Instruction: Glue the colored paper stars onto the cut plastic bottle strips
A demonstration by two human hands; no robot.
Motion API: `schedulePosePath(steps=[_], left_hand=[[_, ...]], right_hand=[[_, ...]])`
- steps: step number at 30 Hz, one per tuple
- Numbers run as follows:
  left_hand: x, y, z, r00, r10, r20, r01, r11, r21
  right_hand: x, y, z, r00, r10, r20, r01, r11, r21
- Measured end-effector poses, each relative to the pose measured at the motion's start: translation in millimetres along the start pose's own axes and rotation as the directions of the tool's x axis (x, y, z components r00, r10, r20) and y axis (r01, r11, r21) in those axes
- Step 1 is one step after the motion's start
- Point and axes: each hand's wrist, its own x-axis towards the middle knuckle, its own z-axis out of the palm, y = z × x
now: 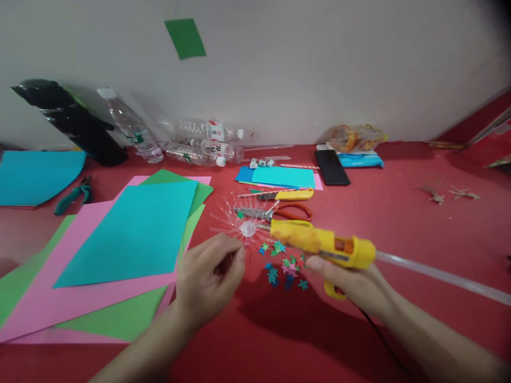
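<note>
While my right hand grips the yellow glue gun, its nozzle points at the middle of the clear fringed piece

Spread on the red table just beyond my left hand, the piece lies with thin strips fanned around a round centre, a green star left of that centre. The nozzle comes in from the right, close to the centre; I cannot tell whether they touch. My right fingers wrap the handle, thumb against the gun's near side, forearm slanting in from the lower right; a clear glue stick juts from the back. My left forearm rises from the lower left, back of the hand up, fingers curled toward the thumb beside the strips; whether I pinch one, I cannot tell.

Small coloured stars lie between my hands. Past the piece are red-handled scissors, then a yellow cutter. To my left, coloured sheets overlap, with pliers beyond. Nearer the wall are clear bottles and, farther right, a black phone.
</note>
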Motion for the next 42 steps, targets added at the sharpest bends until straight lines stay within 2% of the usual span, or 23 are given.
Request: schedulePosePath(steps=[2, 4, 7, 10, 12, 17, 22, 25, 26, 27, 29, 30, 32, 35, 38, 42], left_hand=[[1, -1, -0.4, 0.978, -0.206, 0.035, 0.209, 0.967, -0.148], [3, -4, 0.1, 0.928, -0.362, 0.088, 0.372, 0.881, -0.293], [5, -7, 1.3, 0.868, -0.475, 0.145, 0.485, 0.749, -0.451], [9, -11, 1.2, 0.830, -0.526, 0.185, 0.538, 0.667, -0.515], [12, -12, -0.1, 0.812, -0.544, 0.210, 0.564, 0.638, -0.524], [18, -10, -4.1, 0.753, -0.569, 0.331, 0.649, 0.555, -0.520], [22, -4, -4.4, 0.679, -0.573, 0.458, 0.723, 0.417, -0.550], [23, 0, -3.6, 0.604, -0.560, 0.567, 0.786, 0.300, -0.541], [24, 1, -3.1, 0.578, -0.546, 0.607, 0.805, 0.258, -0.534], [24, 2, -2.6, 0.554, -0.529, 0.643, 0.822, 0.221, -0.526], [25, 6, -1.4, 0.520, -0.497, 0.695, 0.845, 0.177, -0.505], [26, 7, -0.7, 0.506, -0.484, 0.714, 0.854, 0.168, -0.491], [27, 10, 0.5, 0.483, -0.461, 0.745, 0.870, 0.158, -0.467], [29, 13, 1.1, 0.459, -0.436, 0.774, 0.883, 0.129, -0.451], [29, 14, 0.0, 0.460, -0.413, 0.786, 0.881, 0.104, -0.461], [27, 14, -2.3, 0.454, -0.388, 0.802, 0.880, 0.056, -0.471]], right_hand=[[8, 1, -13, 0.997, 0.014, -0.075, -0.010, 0.998, 0.055], [19, 5, -26, 0.992, 0.049, -0.114, -0.042, 0.997, 0.064], [34, 13, -41, 0.977, 0.144, -0.155, -0.157, 0.985, -0.072], [45, 25, -50, 0.958, 0.177, -0.225, -0.227, 0.947, -0.225], [49, 31, -54, 0.949, 0.194, -0.247, -0.276, 0.890, -0.363], [50, 41, -52, 0.946, 0.187, -0.267, -0.322, 0.648, -0.690], [43, 33, -42, 0.972, 0.059, -0.228, -0.230, 0.453, -0.862], [34, 11, -30, 0.987, -0.088, -0.136, -0.087, 0.422, -0.902], [31, 3, -24, 0.985, -0.161, -0.061, 0.015, 0.433, -0.901], [28, -6, -17, 0.940, -0.335, 0.058, 0.217, 0.460, -0.861], [23, -22, -4, 0.787, -0.575, 0.224, 0.535, 0.455, -0.712], [22, -28, 2, 0.720, -0.643, 0.261, 0.619, 0.426, -0.659], [22, -35, 11, 0.647, -0.693, 0.317, 0.699, 0.375, -0.609], [27, -36, 17, 0.614, -0.689, 0.385, 0.729, 0.308, -0.612], [31, -31, 19, 0.589, -0.700, 0.404, 0.736, 0.259, -0.626], [33, -27, 21, 0.567, -0.724, 0.392, 0.754, 0.265, -0.601]])
